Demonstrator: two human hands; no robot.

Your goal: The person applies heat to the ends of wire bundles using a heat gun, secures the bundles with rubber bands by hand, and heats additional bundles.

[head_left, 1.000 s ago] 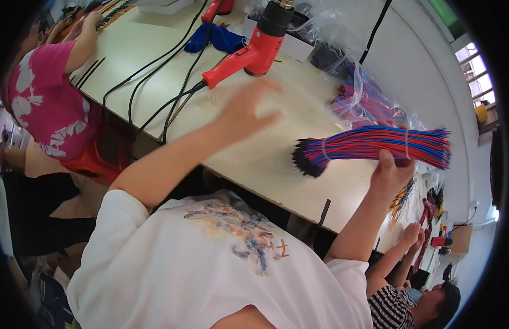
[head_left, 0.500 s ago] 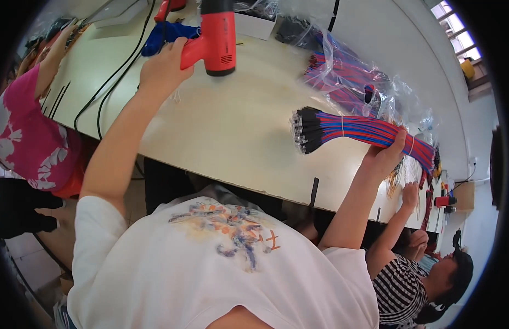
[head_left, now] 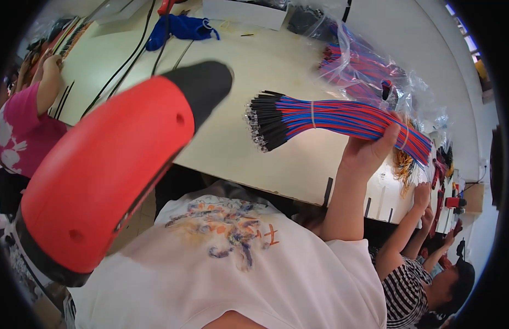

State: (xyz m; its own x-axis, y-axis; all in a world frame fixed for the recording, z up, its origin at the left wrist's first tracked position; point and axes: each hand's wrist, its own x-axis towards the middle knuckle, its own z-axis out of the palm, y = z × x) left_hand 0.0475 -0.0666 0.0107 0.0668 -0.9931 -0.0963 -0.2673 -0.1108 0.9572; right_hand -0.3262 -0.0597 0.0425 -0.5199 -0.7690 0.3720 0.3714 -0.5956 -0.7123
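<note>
The right hand (head_left: 369,153) has its fingers (head_left: 387,137) closed around a thick bundle of red and blue wires with black ends (head_left: 320,118), tied by a thin band and held level above the near edge of the pale tabletop (head_left: 238,60). A red plastic heat gun with black nozzle (head_left: 117,159) fills the left side; the left hand is hidden, so its grip I cannot tell. Clear plastic bags (head_left: 375,71) near the right edge hold more red and blue wires.

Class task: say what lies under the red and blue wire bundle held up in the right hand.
Under the wire bundle, gripped by the right hand, lies the pale table. The heat gun covers the table's near left part.
</note>
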